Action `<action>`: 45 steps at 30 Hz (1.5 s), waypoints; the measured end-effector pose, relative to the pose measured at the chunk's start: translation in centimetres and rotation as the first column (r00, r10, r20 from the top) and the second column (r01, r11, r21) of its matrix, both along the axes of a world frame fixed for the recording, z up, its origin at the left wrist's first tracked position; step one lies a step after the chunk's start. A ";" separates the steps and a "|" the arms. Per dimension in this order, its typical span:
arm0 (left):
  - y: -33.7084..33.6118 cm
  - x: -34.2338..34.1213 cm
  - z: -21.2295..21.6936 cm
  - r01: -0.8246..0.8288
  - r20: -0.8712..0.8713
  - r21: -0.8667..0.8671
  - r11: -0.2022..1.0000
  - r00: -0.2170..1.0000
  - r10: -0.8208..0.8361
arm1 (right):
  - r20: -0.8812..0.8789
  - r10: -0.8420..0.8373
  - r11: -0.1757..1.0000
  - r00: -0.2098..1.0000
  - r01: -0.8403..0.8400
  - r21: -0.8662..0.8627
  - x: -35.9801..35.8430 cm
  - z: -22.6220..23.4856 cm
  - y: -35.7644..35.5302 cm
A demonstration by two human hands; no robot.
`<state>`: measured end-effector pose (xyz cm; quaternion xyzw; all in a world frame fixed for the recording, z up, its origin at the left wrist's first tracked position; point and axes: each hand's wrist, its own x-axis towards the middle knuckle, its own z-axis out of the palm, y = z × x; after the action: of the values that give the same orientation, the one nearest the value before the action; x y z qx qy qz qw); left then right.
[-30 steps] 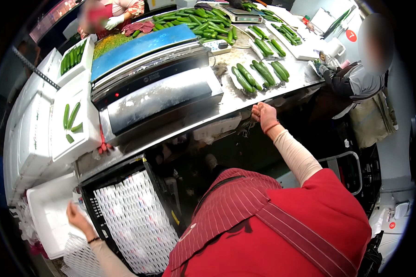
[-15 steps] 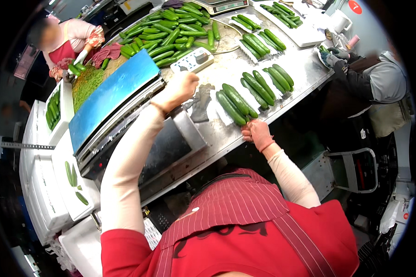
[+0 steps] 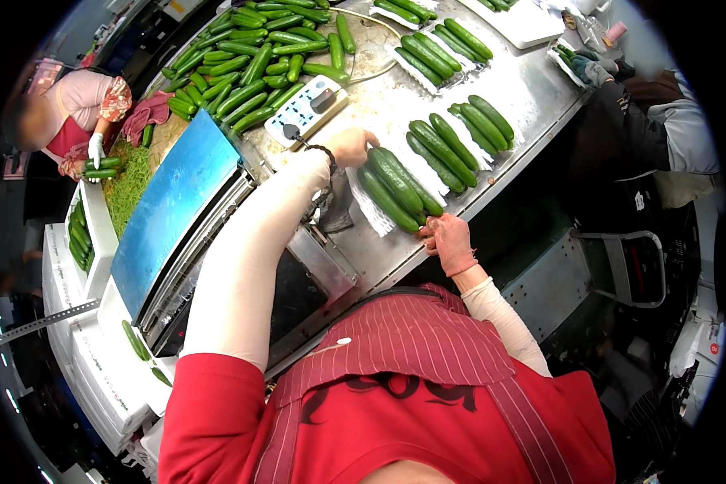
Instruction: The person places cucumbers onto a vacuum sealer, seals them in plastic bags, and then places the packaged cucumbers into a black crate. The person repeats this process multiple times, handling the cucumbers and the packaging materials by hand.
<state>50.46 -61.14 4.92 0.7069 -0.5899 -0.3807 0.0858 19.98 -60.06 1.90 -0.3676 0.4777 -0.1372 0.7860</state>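
Note:
A bunch of cucumbers lies on a ridged white foam sheet at the table's near edge. My right hand is closed, its fingertips pinching the near ends of these cucumbers. At their far ends is my left hand, its fingers curled in. Whether that hand grips the tips or something small is hidden. Right of this bunch, more cucumbers rest on a white sheet, with another group beside them.
A white power strip with plugs and a cable lies beyond my left hand. The blue-topped machine stands left, under my forearm. Loose cucumbers are heaped at the back. A co-worker's gloved hand holds cucumbers at far left; another person works at right.
My left hand has moved from beside the power strip to the bunch's far ends. My right hand stays at the near ends. The head view has shifted.

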 end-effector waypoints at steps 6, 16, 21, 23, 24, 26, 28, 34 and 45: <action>0.5 0.9 1.8 0.109 -0.006 -0.133 0.985 0.994 -0.111 | 0.007 -0.183 0.983 0.983 0.183 -0.019 0.3 2.0 1.5; 12.8 6.4 14.1 -0.349 -0.357 -0.239 0.906 0.899 0.252 | 0.045 0.174 0.817 0.984 -0.119 -0.564 6.7 13.8 -0.5; 24.5 11.1 15.9 -0.682 -0.394 -0.284 0.674 0.724 0.567 | 0.014 0.548 0.591 0.837 -0.375 -0.714 18.5 16.0 0.2; 28.7 13.1 14.8 -0.810 -0.470 -0.226 0.541 0.577 0.668 | 0.005 0.592 0.601 0.806 -0.437 -0.669 23.0 16.6 2.4; 30.2 13.1 15.1 -0.846 -0.498 -0.216 0.488 0.525 0.690 | -0.010 0.617 0.597 0.787 -0.476 -0.646 25.2 16.4 3.2; 35.0 13.8 14.3 -0.915 -0.494 -0.188 0.357 0.402 0.771 | -0.045 0.679 0.558 0.733 -0.555 -0.617 29.5 16.1 6.4; 38.3 13.6 14.4 -0.950 -0.500 -0.156 0.271 0.313 0.808 | -0.348 0.705 -0.172 0.618 -0.328 -0.929 34.0 12.9 7.4; 43.9 14.3 10.8 -0.977 -0.508 -0.176 0.118 0.193 0.840 | -0.732 0.434 -0.728 0.525 -0.275 -0.628 39.5 12.4 12.2; 46.1 15.6 7.9 -0.913 -0.496 -0.388 -0.123 0.095 0.863 | -0.116 0.766 -0.354 0.632 0.265 -0.897 38.3 19.2 20.3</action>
<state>66.06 -15.01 12.84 0.8206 -0.0385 -0.0250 0.5696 58.31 -39.74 21.15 -0.8642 -0.2471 -0.3430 0.2727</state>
